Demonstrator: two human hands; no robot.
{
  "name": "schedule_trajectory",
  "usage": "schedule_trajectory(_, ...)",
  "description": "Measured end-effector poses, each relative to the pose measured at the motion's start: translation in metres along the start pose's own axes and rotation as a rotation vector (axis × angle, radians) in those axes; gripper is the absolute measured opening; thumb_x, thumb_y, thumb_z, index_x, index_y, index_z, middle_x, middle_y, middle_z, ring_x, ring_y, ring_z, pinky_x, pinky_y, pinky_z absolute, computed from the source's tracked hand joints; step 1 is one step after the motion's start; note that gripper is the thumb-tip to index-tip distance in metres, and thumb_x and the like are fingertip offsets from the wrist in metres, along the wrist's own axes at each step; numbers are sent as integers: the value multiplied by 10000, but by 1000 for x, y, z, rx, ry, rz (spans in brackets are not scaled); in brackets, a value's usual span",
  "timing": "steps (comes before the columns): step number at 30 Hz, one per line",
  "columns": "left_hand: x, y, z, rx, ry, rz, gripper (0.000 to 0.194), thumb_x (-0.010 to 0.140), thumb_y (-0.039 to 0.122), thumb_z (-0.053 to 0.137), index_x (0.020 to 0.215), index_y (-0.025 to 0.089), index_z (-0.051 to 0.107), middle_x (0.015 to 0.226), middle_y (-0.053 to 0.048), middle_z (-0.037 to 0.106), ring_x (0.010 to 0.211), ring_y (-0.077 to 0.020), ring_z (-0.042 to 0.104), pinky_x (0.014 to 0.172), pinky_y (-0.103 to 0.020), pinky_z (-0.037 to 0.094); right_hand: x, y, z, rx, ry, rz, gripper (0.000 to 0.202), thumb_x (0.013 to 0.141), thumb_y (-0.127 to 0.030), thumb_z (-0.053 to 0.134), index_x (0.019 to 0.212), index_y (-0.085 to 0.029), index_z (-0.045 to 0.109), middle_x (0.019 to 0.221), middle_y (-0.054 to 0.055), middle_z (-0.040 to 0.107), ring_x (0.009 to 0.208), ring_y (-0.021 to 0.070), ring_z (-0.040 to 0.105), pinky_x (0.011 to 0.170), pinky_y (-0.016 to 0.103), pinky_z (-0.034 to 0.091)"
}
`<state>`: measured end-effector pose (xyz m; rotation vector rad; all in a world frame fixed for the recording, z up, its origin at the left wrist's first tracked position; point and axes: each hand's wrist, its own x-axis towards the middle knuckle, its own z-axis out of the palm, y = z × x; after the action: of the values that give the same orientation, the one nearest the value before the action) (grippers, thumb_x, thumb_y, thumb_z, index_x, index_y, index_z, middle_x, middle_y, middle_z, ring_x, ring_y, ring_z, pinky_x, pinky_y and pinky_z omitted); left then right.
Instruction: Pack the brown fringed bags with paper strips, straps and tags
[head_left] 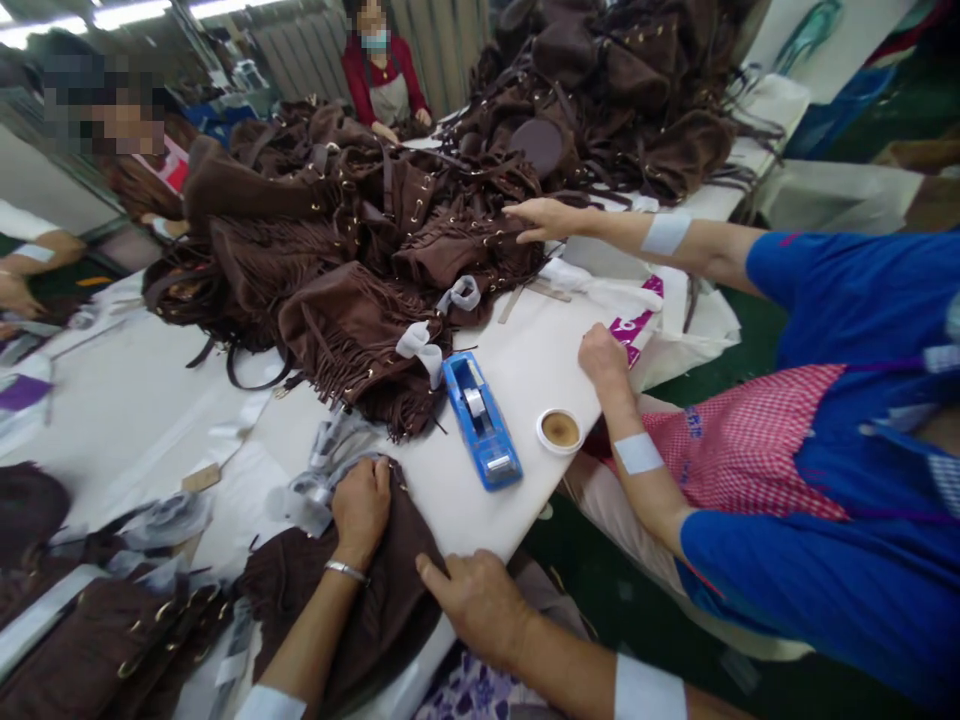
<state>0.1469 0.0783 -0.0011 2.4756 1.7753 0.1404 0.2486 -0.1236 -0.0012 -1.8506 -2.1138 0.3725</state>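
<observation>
A dark brown fringed bag lies at the table's near edge. My left hand, with a silver bracelet at the wrist, is closed on its upper part, beside grey wrapping strips. At the bag's right side is my right hand, its thumb and fingers spread around the edge, touching or very near the brown material. A blue tape dispenser stands just beyond the bag, and a small round dish with brown content sits to the right of it.
Fringed brown bags are heaped across the table. More bags lie at lower left. A person in blue sits at the right, one arm stretched towards the heap. Other people stand beyond and at left. A plastic bag hangs over the right edge.
</observation>
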Motion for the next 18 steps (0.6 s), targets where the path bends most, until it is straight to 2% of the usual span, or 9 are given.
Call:
schedule_trajectory(2, 0, 0, 0, 34, 15, 13, 448, 987, 446, 283, 838, 184, 615, 755, -98, 676, 706, -250, 621, 605, -318, 325, 3, 4, -5, -51, 79, -22, 400, 937, -212, 547, 1333, -189, 488, 1016, 108, 658, 845, 242, 616, 668, 364, 443)
schedule_trajectory(5, -1, 1, -1, 71, 34, 41, 463, 997, 431, 272, 854, 171, 627, 782, -108, 686, 726, -253, 630, 628, -322, 351, 10, 10, -7, -75, 190, -238, 361, 993, -230, 456, 1351, -202, 490, 1259, 131, 587, 1003, 248, 570, 765, 375, 449)
schedule_trajectory(7, -3, 1, -1, 85, 48, 66, 465, 1003, 416, 264, 868, 163, 630, 807, -112, 690, 750, -252, 632, 656, -325, 367, 13, 15, -5, -69, 213, -398, 346, 1008, -220, 425, 1345, -198, 502, 1238, 116, 604, 985, 220, 564, 766, 350, 446)
schedule_trajectory(9, -4, 0, 0, 91, 65, 91, 467, 1009, 405, 254, 880, 156, 628, 825, -117, 688, 778, -254, 628, 688, -332, 377, 13, 21, -1, -84, 206, -471, 318, 1012, -217, 423, 1307, -182, 534, 1170, 111, 636, 920, 198, 565, 744, 333, 444)
schedule_trajectory(18, -12, -8, 11, 93, 135, 165, 443, 1018, 377, 250, 889, 147, 607, 845, -132, 623, 860, -283, 551, 786, -368, 360, 6, 34, 17, -120, 168, -524, 277, 997, -212, 457, 1234, -150, 587, 1278, 124, 616, 988, 197, 566, 763, 328, 455)
